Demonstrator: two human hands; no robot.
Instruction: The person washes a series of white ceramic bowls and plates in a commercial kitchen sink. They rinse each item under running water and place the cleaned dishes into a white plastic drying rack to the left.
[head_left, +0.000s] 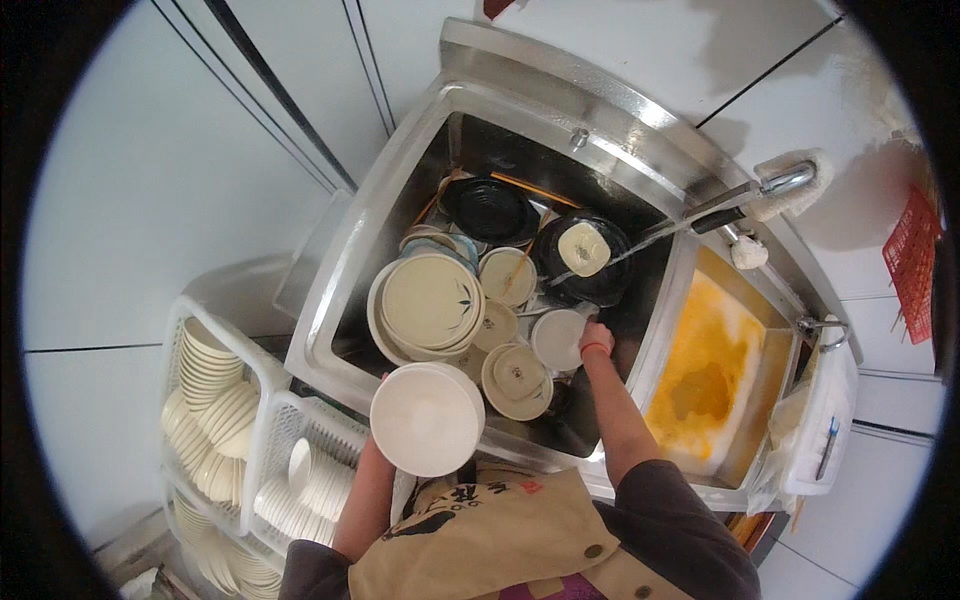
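Note:
My left hand (385, 376) is mostly hidden under a stack of white bowls (427, 420), which it holds at the near edge of the steel sink (330, 382). Inside the sink, my right hand (598, 337), with a red band at the wrist, grips the right rim of a white bowl (556, 340); its fingertips are hard to see. Around it lie small cream bowls (508, 276), stacked round cream dishes (427, 300) and a black oval plate (487, 210). A squarish cream bowl (584, 249) rests in a black bowl (551, 251), beside running water.
A faucet (784, 180) reaches over the sink from the right. The adjoining basin (776, 375) holds orange-stained, foamy liquid. White plastic baskets (259, 360) of stacked dishes stand at the left. Orange chopsticks (532, 189) lie in the sink. A white tray (836, 427) sits at the far right.

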